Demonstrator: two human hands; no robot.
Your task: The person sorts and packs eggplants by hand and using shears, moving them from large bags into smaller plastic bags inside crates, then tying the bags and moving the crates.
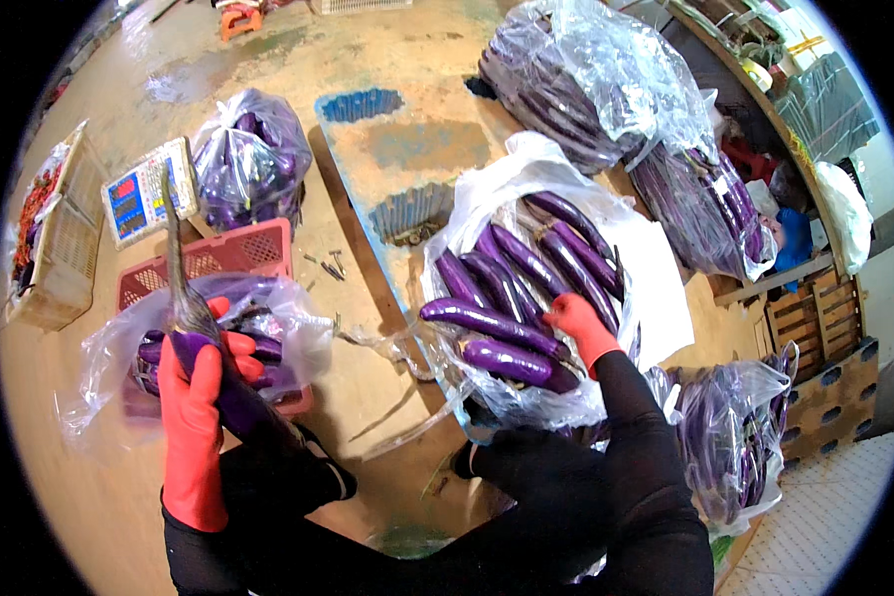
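Observation:
My left hand [197,407], in a red glove, grips a long purple eggplant [230,389] with its stem pointing up, held over a clear plastic bag [109,353] that lies in a red crate [230,256]. My right hand [583,328], also red-gloved, reaches into an open clear bag [526,174] of several purple eggplants [512,298] on a board and touches one eggplant near its end.
A digital scale [147,191] stands left of the crate, and a tied bag of eggplants [251,159] behind it. More bagged eggplants lie at the back [586,79], right [710,204] and lower right [730,437]. A pale basket [55,238] sits at far left.

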